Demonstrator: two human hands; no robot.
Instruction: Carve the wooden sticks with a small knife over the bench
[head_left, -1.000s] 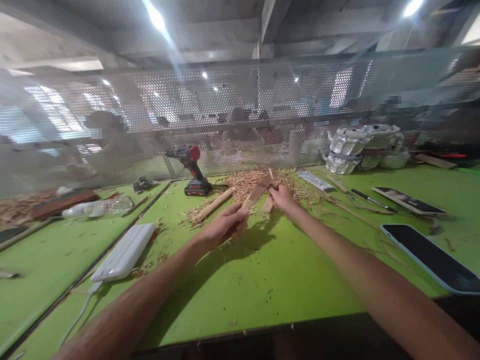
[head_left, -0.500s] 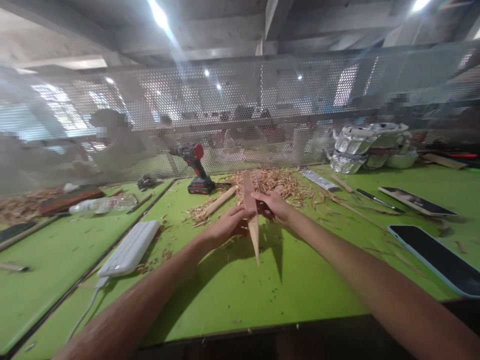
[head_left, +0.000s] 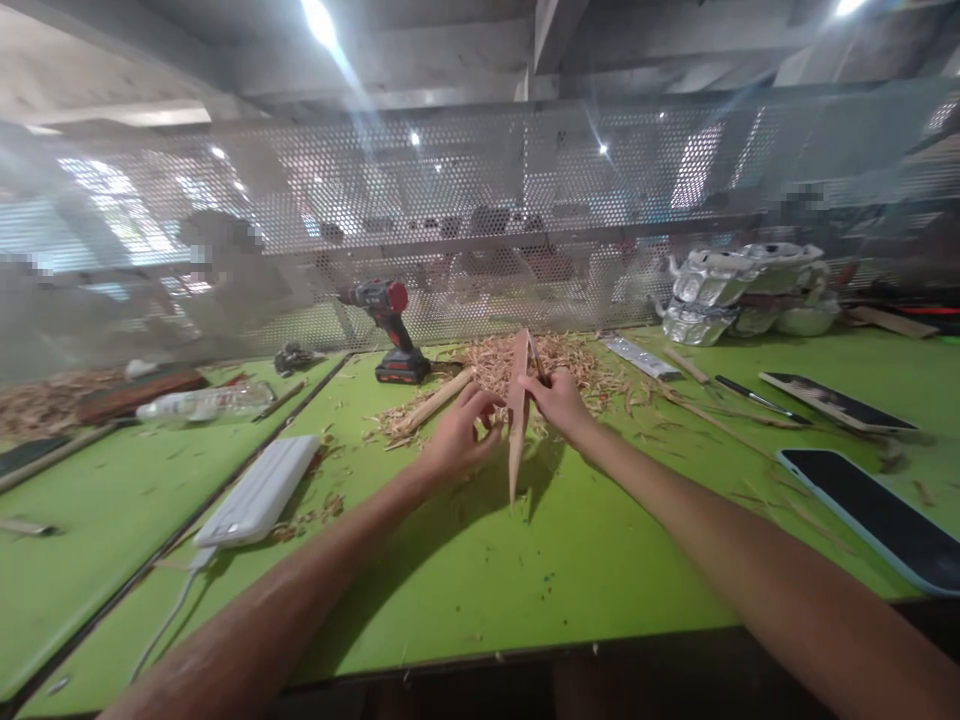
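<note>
A flat wooden strip (head_left: 518, 385) tapers to a sharp point toward me, tilted above the table. My right hand (head_left: 559, 400) is closed on it, thumb against its right edge. A slim tool (head_left: 535, 355), perhaps a knife, sticks up from the same hand; its kind is unclear. My left hand (head_left: 466, 428) is just left of the strip, fingers loosely bent and apart, holding nothing. Behind the strip spreads a heap of wood shavings (head_left: 577, 362). A rough wooden stick (head_left: 435, 405) lies beyond my left hand.
On the green table (head_left: 450, 600) stands a cordless drill (head_left: 394, 335). A white power bank (head_left: 259, 492) with a cable lies left, near a plastic bottle (head_left: 210, 403). To the right are a phone (head_left: 870, 515), a pen-like tool (head_left: 761, 398) and foil-covered objects (head_left: 705, 295). A perforated screen (head_left: 450, 200) closes the back.
My left hand has let go of the wooden strip and moved slightly left. In my right hand the strip has turned more edge-on, and its point has shifted up.
</note>
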